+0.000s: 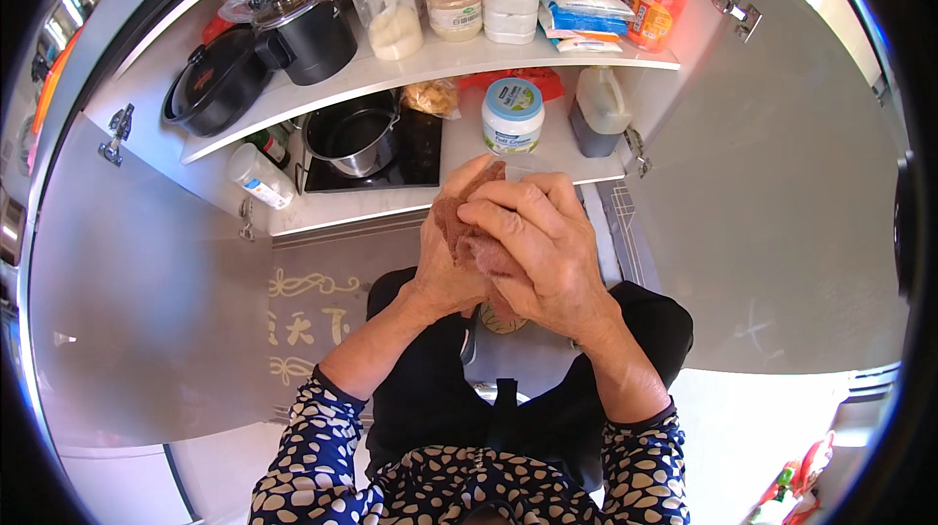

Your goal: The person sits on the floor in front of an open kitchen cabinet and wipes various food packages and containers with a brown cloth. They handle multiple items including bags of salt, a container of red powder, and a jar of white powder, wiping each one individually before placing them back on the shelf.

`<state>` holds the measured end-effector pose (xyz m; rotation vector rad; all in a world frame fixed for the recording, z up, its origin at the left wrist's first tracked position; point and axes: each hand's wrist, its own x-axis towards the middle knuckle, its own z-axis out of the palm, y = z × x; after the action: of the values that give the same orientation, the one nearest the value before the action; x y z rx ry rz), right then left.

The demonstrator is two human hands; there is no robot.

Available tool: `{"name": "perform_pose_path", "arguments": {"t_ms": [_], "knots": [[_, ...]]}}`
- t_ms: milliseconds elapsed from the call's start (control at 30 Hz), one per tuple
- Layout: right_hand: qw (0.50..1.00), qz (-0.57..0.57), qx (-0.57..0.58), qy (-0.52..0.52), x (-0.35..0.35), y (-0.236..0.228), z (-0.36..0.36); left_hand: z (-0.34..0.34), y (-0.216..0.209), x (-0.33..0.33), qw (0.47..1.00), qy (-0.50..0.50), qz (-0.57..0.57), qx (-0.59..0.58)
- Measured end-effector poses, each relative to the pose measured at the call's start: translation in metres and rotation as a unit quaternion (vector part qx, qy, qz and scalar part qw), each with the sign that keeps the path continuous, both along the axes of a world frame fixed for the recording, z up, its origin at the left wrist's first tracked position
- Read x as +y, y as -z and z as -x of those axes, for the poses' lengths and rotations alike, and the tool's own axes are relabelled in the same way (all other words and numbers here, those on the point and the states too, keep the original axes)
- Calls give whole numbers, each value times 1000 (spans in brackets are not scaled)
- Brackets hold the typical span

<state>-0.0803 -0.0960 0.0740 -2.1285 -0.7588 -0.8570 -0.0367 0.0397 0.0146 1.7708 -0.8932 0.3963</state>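
Note:
In front of my lap, close to the lower shelf's edge, my two hands are brought together around a reddish-brown cloth [489,253]. My left hand [437,266] is closed at the cloth's left side, most of its fingers hidden. From the right, my right hand [555,256] presses its bent fingers into the bunched cloth. A pale, see-through edge shows just beyond my fingers; what it belongs to I cannot make out. Straight behind my hands on the lower shelf stands a white jar [512,125] with a light blue lid.
Grey cabinet doors [782,193] stand open on both sides. The lower shelf [459,195] carries a steel pot [357,159] on a black cooktop, a white-capped jar [261,176] and a jug of dark liquid [598,115]. The upper shelf [410,81] holds black cookware [220,85], jars and bags.

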Motion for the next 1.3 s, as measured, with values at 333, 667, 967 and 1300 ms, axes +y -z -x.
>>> {"name": "perform_pose_path", "arguments": {"t_ms": [333,667,967,1300], "knots": [[933,-263,244,24,-59,14,-25,-2,-21,-18,997,29,-32,58],[983,-57,-129,120,18,42,-13,-24,-2,7,877,60,313,359],[945,-305,26,118,9,43,-29,-17,-8,3,858,96,347,367],[967,-222,4,126,-2,27,-26,-28,10,-3,823,139,372,405]]}}
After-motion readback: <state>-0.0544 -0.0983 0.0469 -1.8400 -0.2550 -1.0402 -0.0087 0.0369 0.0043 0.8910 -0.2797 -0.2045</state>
